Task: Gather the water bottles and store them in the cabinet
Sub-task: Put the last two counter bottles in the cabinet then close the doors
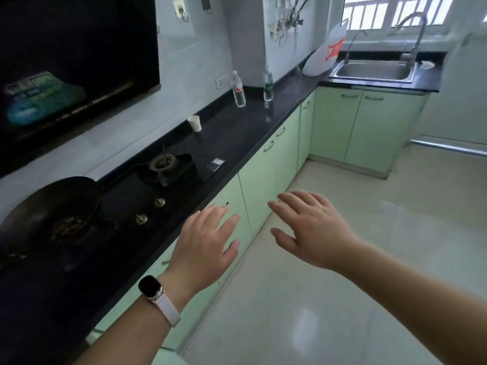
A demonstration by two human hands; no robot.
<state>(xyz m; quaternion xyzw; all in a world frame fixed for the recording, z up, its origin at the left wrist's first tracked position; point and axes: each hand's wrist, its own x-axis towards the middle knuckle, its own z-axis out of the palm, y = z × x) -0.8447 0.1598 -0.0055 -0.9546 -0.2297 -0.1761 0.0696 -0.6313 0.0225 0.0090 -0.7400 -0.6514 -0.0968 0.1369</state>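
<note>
Two clear plastic water bottles stand upright on the black countertop (237,133) far ahead: one with a red label (238,89) and one with a green label (268,85) to its right. Pale green cabinet doors (266,167) run below the counter, all closed. My left hand (208,246), with a watch on the wrist, hovers open in front of the cabinet fronts near the counter edge. To its right, over the floor, my right hand (311,227) is open too with fingers spread. Both hands hold nothing and are far from the bottles.
A white paper cup (195,123) stands on the counter before the bottles. A gas stove (163,167) and a dark wok (50,214) sit at the left. A white plastic bag (324,52) lies by the steel sink (374,71). Pale tiled floor (342,259) stretches to the right.
</note>
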